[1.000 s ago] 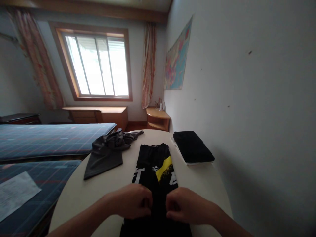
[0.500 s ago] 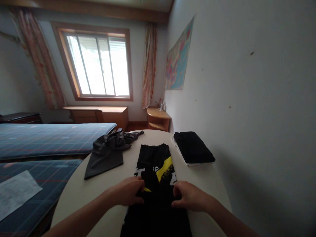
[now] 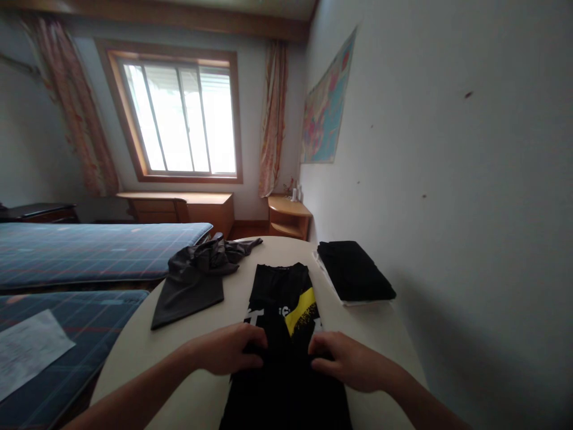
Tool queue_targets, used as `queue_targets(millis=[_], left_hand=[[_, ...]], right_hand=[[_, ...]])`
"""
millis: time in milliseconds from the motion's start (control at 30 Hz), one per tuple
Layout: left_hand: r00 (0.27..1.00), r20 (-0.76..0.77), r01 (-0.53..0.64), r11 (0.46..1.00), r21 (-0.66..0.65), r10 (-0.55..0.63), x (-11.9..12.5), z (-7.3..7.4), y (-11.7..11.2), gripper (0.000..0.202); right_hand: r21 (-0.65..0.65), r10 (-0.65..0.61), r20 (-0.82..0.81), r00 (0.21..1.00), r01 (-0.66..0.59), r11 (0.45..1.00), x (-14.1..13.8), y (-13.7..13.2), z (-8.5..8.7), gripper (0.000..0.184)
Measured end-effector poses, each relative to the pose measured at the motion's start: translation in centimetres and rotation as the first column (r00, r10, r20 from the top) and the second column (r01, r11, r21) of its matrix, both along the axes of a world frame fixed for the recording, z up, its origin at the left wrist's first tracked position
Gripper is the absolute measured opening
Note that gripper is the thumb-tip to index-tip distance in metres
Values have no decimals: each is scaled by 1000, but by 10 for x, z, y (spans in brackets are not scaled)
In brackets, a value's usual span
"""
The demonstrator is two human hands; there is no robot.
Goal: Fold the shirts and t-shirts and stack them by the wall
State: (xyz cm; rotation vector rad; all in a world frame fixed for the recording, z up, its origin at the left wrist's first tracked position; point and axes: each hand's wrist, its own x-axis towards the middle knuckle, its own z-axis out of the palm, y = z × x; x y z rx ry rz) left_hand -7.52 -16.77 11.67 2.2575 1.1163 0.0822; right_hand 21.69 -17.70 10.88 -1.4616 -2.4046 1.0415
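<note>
A black T-shirt (image 3: 278, 286) with a yellow stripe and white lettering lies folded into a long strip down the round table, its neckline at the far end. Its near part is turned up over the print, making a plain black layer across the middle. My left hand (image 3: 230, 349) pinches the left edge of that layer, thumb and fingers closed on the cloth. On the right edge, my right hand (image 3: 344, 356) grips the same shirt in a similar pinch. The fingertips are partly hidden against the dark fabric.
A crumpled dark grey garment (image 3: 190, 292) lies at the table's left edge. Folded black clothing (image 3: 356, 272) rests on something white at the right, near the wall. The cream round table (image 3: 134, 352) stands beside beds with blue plaid mattresses (image 3: 98, 254); a paper sheet (image 3: 33, 349) lies on the nearer one.
Both hands have shifted slightly with the turned-up layer, which now covers a bit more of the print; a small yellow patch by my left fingers is hidden. The view has shifted slightly.
</note>
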Motion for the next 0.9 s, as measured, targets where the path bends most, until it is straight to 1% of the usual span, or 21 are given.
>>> queue_targets(millis=[33, 133, 267, 367, 467, 533, 600, 700, 800, 900], left_hand=[[1000, 31, -1, 1000, 3, 0, -2, 7, 4, 25], [994, 108, -18, 997, 69, 10, -5, 32, 22, 28], [987, 159, -17, 984, 176, -11, -5, 62, 57, 28], [984, 171, -3, 972, 234, -39, -4, 77, 87, 29], [983, 180, -16, 962, 271, -35, -5, 83, 116, 32], [979, 204, -42, 955, 292, -19, -6, 82, 136, 34], [970, 243, -62, 956, 286, -10, -7, 78, 156, 37], [946, 322, -120, 951, 286, 22, -6, 66, 185, 37], [901, 412, -274, 914, 298, 135, -2, 47, 211, 33], [857, 452, -409, 860, 307, 246, 5, 21, 230, 29]], right_hand=[[18, 5, -28, 1000, -5, 1000, 2, 3, 6, 21], [120, 16, -82, 997, -6, 993, 6, 19, 29, 23], [225, 18, -105, 994, 6, 974, 9, 55, 60, 27], [314, 18, -90, 996, 11, 950, 9, 85, 75, 29], [349, 59, -100, 993, -20, 937, 8, 113, 85, 31], [359, 81, -117, 990, -34, 933, 6, 129, 89, 32], [377, 73, -133, 988, -18, 926, 3, 145, 90, 30], [405, 28, -145, 989, 33, 914, -1, 172, 87, 29], [447, -31, -143, 989, 92, 890, -6, 200, 74, 26], [500, -134, -94, 987, 163, 850, -11, 225, 51, 24]])
